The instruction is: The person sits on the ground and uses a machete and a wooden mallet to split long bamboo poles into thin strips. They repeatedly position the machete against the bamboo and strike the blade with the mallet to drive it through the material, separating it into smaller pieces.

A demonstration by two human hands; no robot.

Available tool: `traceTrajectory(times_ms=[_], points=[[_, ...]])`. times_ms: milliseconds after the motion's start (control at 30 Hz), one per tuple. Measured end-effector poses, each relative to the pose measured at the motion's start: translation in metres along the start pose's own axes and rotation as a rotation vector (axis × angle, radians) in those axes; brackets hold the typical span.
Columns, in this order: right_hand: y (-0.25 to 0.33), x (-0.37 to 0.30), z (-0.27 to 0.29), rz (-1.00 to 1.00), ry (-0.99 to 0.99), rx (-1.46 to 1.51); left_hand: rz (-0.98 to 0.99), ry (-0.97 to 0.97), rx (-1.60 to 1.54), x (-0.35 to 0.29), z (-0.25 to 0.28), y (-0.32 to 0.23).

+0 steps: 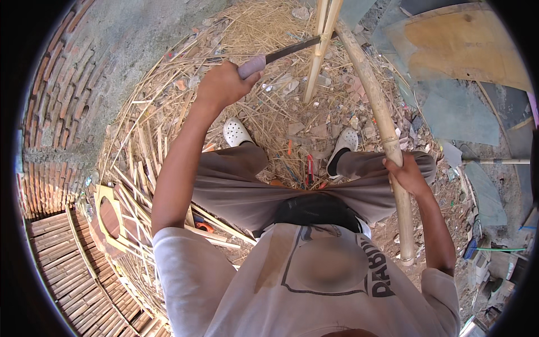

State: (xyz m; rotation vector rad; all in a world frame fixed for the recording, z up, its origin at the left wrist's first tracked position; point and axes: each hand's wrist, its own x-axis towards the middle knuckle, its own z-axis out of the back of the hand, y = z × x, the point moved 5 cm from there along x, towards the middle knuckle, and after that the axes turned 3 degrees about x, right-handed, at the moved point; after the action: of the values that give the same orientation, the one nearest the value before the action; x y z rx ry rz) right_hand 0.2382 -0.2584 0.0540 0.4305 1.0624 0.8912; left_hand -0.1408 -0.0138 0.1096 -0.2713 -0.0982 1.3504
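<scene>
My left hand (224, 84) is closed around the wrapped, greyish-purple handle of a machete (292, 51). Its dark blade reaches right, against a pale split bamboo piece (316, 64) standing upright before me; I cannot tell how deep the blade sits in it. The piece's upper part runs out of view. My right hand (408, 174) grips a long, thick bamboo pole (375, 95) near its lower end, beside my right knee. The pole slants away, its far end close to the machete's tip.
Straw and bamboo shavings (252, 25) litter the ground. Bamboo strips (149, 163) lie in a pile on the left, near a brick wall (62, 95). A red-handled tool (310, 169) lies between my feet. Flat grey sheets (460, 115) and a stained brownish panel (460, 45) lie at the right.
</scene>
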Motion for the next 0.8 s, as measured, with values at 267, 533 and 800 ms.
traceTrajectory(times_ms=[267,533,800], points=[[0.110,-0.128,0.156,0.458,-0.725,0.189,0.013,-0.014,-0.043,0.002,-0.014,0.012],[0.061,-0.014,0.025,0.390,-0.364,0.020,0.076,0.033,-0.041,-0.004,-0.011,0.005],[0.083,-0.081,0.108,0.210,-0.448,0.067,0.070,0.022,0.000,-0.011,-0.015,0.017]])
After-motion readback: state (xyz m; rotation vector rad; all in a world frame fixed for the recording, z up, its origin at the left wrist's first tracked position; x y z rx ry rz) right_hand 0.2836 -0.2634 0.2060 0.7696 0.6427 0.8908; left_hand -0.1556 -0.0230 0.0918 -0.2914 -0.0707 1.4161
